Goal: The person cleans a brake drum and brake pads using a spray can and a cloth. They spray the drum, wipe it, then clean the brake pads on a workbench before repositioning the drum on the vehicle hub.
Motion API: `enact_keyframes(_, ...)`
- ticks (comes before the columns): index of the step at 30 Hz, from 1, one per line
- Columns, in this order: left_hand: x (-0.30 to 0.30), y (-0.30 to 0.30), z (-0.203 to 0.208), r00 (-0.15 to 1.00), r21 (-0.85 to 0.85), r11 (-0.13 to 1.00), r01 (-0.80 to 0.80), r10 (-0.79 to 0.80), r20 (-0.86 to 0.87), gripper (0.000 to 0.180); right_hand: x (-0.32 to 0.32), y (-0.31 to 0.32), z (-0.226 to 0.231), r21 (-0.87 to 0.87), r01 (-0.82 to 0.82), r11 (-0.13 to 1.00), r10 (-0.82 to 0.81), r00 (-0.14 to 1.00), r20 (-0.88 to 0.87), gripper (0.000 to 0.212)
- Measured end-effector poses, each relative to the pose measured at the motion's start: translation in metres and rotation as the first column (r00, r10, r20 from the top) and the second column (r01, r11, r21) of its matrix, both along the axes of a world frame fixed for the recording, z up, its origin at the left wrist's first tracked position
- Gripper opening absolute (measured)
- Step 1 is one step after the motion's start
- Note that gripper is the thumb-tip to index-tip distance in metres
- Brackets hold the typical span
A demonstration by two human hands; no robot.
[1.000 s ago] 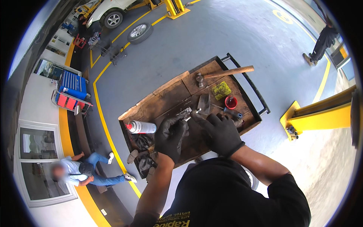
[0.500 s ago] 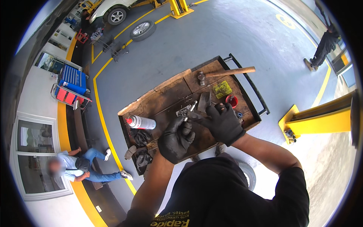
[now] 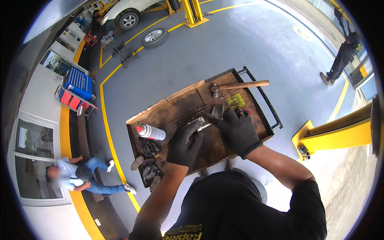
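Observation:
A slim silvery metal pin (image 3: 205, 127) is between my two black-gloved hands, above the middle of a worn brown cart top (image 3: 176, 108). My left hand (image 3: 184, 146) is closed on its left end, fingers curled inward. At the other end my right hand (image 3: 239, 134) has its thumb and index finger against the pin, with the other fingers bent. Just beyond the pin lie a small crumpled silvery piece (image 3: 197, 121) and a dark flat metal piece (image 3: 218, 110), partly covered by my right fingers. A red container (image 3: 249, 112) is mostly hidden behind my right hand.
A ball-peen hammer (image 3: 244, 85) and a yellow sponge (image 3: 235, 101) lie at the cart's far right. On its left are a spray can (image 3: 152, 132), black cloths (image 3: 151, 170) and a brake pad (image 3: 137, 163). A person (image 3: 80, 174) sits at left; a yellow lift post (image 3: 336, 136) stands right.
The pin has tipped from steeply slanted to nearly level. My right hand has come down slightly over the red container, and its fingers meet the pin's right end.

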State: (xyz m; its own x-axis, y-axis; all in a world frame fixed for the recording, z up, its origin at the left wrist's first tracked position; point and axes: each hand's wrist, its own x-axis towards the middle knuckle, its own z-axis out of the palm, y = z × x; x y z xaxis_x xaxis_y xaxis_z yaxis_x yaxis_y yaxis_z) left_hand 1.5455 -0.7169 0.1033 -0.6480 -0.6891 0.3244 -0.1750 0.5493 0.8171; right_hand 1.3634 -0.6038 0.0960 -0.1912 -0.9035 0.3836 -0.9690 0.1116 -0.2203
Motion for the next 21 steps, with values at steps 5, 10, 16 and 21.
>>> enact_keyframes(5, 0.018, -0.018, 0.003, 0.996, -0.347, 0.934, 0.082, -0.067, 0.054, 0.032, 0.010, 0.000, 0.017, 0.045, -0.112, 0.993, 0.107, 0.990, 0.089, 0.057)
enact_keyframes(10, 0.036, -0.030, 0.007, 0.993, -0.596, 0.794, 0.119, -0.086, 0.084, 0.032, 0.022, -0.005, 0.031, 0.028, -0.157, 0.987, 0.150, 0.972, 0.181, 0.055)
enact_keyframes(16, 0.051, -0.045, 0.013, 0.979, -0.679, 0.712, 0.176, -0.200, 0.044, 0.030, 0.028, -0.005, 0.032, 0.117, -0.161, 0.980, 0.122, 0.950, 0.287, 0.050)
enact_keyframes(21, 0.061, -0.047, 0.022, 0.969, -0.762, 0.621, 0.186, -0.245, 0.036, 0.033, 0.027, -0.011, 0.043, -0.143, -0.318, 0.937, 0.347, 0.800, 0.489, 0.042)
